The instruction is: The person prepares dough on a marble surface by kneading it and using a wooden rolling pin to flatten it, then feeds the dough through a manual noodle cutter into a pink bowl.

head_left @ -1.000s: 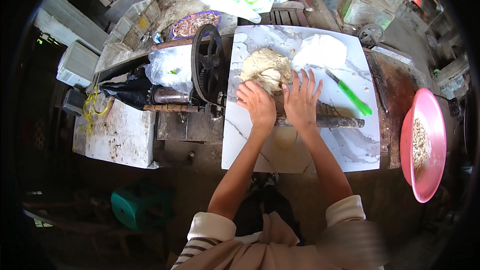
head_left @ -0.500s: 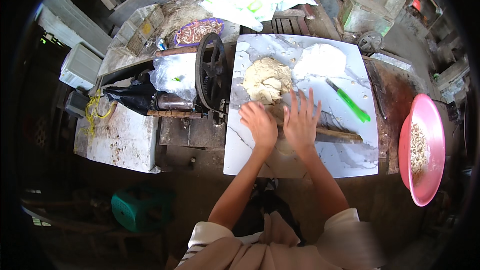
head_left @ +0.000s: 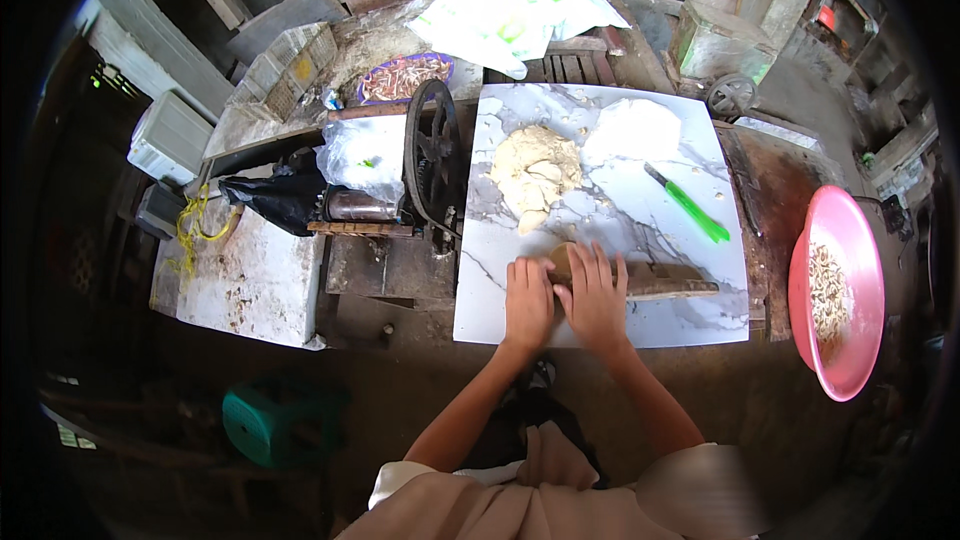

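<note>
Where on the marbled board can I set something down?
The board looks bare front right, between wooden bar, right hand and front edge, and front left, between left hand and left edge. Crowded: the back, with dough and white heap.

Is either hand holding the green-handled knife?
No, the green-handled knife lies on the marble-patterned board, beyond and to the right of both the left hand and the right hand.

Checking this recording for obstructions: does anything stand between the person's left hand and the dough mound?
Nothing visible does: between the left hand and the dough mound lies a short stretch of marbled board. The wooden stick juts out rightward, past the right hand.
</note>
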{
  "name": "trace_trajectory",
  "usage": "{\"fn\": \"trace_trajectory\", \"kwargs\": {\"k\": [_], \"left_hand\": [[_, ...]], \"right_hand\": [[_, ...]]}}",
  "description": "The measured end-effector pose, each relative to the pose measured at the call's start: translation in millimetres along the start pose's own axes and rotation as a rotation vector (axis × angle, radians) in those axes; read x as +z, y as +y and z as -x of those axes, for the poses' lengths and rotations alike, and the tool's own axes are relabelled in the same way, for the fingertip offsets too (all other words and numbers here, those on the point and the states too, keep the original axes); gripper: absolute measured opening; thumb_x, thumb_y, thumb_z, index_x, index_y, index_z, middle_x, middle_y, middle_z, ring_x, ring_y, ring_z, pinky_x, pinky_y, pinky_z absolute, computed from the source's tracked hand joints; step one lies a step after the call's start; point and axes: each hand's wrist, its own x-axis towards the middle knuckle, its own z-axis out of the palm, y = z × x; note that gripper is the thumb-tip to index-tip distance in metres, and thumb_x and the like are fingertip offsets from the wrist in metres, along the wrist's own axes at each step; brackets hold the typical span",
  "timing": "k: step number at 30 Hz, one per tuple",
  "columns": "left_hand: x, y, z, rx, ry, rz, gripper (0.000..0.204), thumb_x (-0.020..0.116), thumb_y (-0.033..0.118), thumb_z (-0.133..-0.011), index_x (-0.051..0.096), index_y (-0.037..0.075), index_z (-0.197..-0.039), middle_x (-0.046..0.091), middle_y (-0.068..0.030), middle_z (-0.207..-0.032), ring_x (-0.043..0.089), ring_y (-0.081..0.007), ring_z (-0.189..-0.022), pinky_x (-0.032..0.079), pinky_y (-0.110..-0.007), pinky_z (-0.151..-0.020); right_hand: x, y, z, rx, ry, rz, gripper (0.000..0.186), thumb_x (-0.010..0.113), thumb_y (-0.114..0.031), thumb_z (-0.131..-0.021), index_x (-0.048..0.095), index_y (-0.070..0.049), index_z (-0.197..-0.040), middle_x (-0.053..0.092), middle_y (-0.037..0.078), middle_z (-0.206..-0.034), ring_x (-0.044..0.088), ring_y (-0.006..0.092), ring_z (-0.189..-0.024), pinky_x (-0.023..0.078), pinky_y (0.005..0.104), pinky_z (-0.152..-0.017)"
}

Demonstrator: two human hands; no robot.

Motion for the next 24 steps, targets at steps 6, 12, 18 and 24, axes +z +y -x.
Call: {"fn": "trace_trajectory", "kwargs": {"k": [6,12,18,24], "left_hand": [[-3.7,16.2,12.5,-0.026,0.084,0.219,0.02,0.043,-0.004,-0.08,0.049,0.004,-0.097,0.046,-0.0113,-0.094,0.042,-0.0291,-0.091,0.035,-0.039,-0.081],[5.3,19.2,-3.3,-0.061,-0.019,-0.022,0.028,0.047,-0.002,-0.069,0.049,0.006,-0.096,0.046,-0.0083,-0.097,0.041,-0.0255,-0.093,0.028,-0.038,-0.078],[25.7,18.4,-36.4,-0.12,0.108,-0.127,0.026,0.053,0.002,-0.07,0.045,0.007,-0.094,0.041,-0.0119,-0.094,0.039,-0.0289,-0.092,0.028,-0.039,-0.075],[46.5,10.6,-91.5,-0.054,0.153,-0.311,0.027,0.056,0.005,-0.071,0.044,0.006,-0.094,0.04,-0.0145,-0.095,0.038,-0.0313,-0.091,0.028,-0.041,-0.075]], "right_hand": [[-15.9,21.2,31.6,-0.115,-0.074,-0.008,0.055,0.064,-0.018,-0.072,0.045,-0.009,-0.123,0.048,0.007,-0.111,0.043,0.0244,-0.106,0.03,0.0439,-0.096],[-35.7,27.4,32.7,0.028,-0.034,-0.156,0.042,0.059,-0.022,-0.078,0.05,-0.009,-0.117,0.048,0.01,-0.111,0.044,0.0257,-0.105,0.029,0.0466,-0.095],[2.0,22.1,5.7,0.242,0.124,0.166,0.041,0.049,-0.031,-0.086,0.05,-0.005,-0.119,0.045,0.011,-0.123,0.034,0.0272,-0.123,0.017,0.0564,-0.102],[13.1,43.4,-51.7,0.257,0.164,0.196,0.046,0.041,-0.031,-0.09,0.044,-0.003,-0.126,0.036,0.013,-0.136,0.018,0.0275,-0.134,0.009,0.0594,-0.104]]}}
